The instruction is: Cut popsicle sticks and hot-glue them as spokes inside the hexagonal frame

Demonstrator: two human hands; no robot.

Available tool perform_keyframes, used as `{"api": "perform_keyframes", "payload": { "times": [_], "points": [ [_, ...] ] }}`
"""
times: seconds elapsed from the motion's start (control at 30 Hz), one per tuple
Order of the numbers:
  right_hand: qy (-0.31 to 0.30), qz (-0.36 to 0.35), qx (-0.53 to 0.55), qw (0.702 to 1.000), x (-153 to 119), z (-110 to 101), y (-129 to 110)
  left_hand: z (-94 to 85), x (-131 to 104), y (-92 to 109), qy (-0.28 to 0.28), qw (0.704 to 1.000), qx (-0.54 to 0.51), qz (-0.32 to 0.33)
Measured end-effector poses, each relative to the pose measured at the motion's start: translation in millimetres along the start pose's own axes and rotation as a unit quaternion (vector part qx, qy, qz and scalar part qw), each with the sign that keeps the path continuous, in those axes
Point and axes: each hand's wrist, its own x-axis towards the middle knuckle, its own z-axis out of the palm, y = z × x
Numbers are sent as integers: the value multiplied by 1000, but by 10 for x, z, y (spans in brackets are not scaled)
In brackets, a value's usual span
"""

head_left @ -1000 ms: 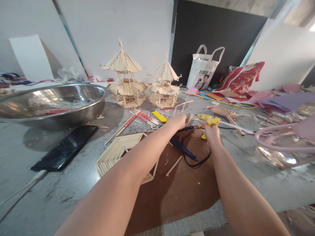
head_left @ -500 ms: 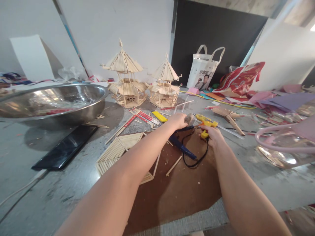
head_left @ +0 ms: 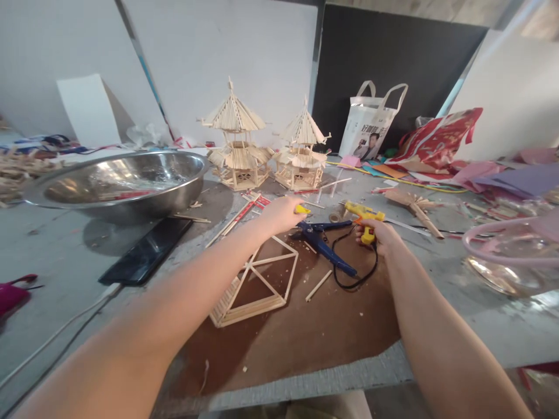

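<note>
My right hand [head_left: 378,235] is closed around the grip of a yellow hot glue gun [head_left: 364,210], its nozzle turned left. My left hand [head_left: 283,215] has its fingers over a yellow flat tool [head_left: 301,209]; only one end shows, so its exact kind is hidden. Just right of that hand lies a blue-handled cutter [head_left: 325,250], with a small roll [head_left: 336,217] behind it. Below my left forearm rests a six-sided stick frame [head_left: 262,311], partly covered with rows of sticks, on a brown board [head_left: 323,343]. A loose stick [head_left: 318,285] lies beside the frame.
Two stick pagodas [head_left: 236,125] stand at the back. On the left are a steel basin [head_left: 174,186] and a phone [head_left: 146,253] with a cable. A pink-rimmed clear container [head_left: 502,262], paper scraps [head_left: 502,177] and a white bag [head_left: 367,125] occupy the right side.
My left hand has moved left from beside the small roll to the yellow flat tool. The glue gun stays in my right hand. The view has turned slightly left.
</note>
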Motion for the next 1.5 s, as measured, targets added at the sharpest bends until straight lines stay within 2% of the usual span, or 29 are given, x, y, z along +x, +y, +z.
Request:
{"api": "perform_keyframes", "payload": {
  "times": [0.07, 0.17, 0.33, 0.5, 0.7, 0.87, 1.17, 1.5],
  "points": [
    [6, 3, -55, 998, -5, 8, 8, -46, -188, -110, -3, 1000, -10, -15],
    [57, -9, -161, 985, 5, 0, 18, -98, -445, -225, -9, 1000, -25, -16],
    [155, -35, -359, 920, 21, -55, -3, -160, -739, -312, -6, 998, -38, -51],
    [167, -49, -474, 863, 3, -81, 10, -181, -884, -343, -1, 998, -41, -55],
    [168, -57, -535, 826, 18, -84, 39, -164, -933, -359, -19, 997, -36, -60],
    [164, -58, -550, 817, 32, -95, 45, -131, -905, -356, -22, 998, -23, -53],
    [175, -68, -537, 822, 3, -64, -34, -134, -866, -292, -30, 998, -25, -53],
    [162, -68, -537, 825, -29, -51, 1, -225, -934, -286, -23, 998, -19, -59]
  ]
}}
